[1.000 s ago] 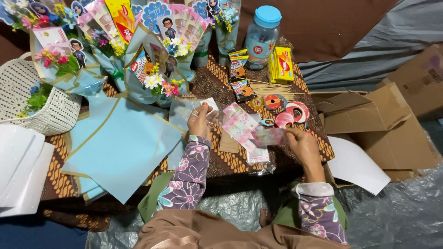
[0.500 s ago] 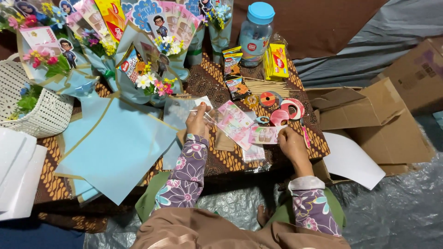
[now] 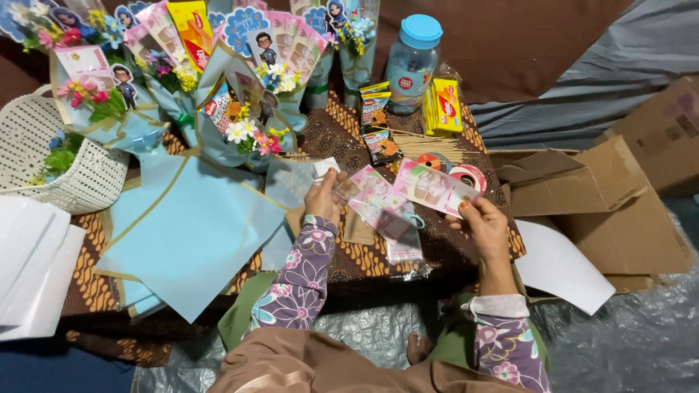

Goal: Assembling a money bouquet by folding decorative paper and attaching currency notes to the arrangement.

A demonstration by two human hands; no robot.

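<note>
My right hand [image 3: 483, 228] pinches the lower edge of a pink banknote [image 3: 435, 188], lifted over the low patterned table [image 3: 349, 251]. My left hand [image 3: 325, 197] holds the end of a clear plastic sleeve [image 3: 380, 209] with a second pink note inside it, lying across the table between both hands. Under the sleeve sits a small brown cardboard piece [image 3: 357, 227]. Both arms wear floral purple sleeves.
Light blue wrapping sheets [image 3: 191, 233] cover the table's left. Several paper bouquets [image 3: 244, 87] stand at the back, with a white basket [image 3: 65, 164] at far left. Behind are a blue-lidded jar [image 3: 413, 62], snack packets [image 3: 378, 124], skewers [image 3: 429, 142] and tape rolls [image 3: 467, 175]. Cardboard boxes [image 3: 604, 204] lie right.
My right hand has lifted a pink note off the sleeve and up to the right. The left hand stays on the sleeve's end. The camera view shifted slightly.
</note>
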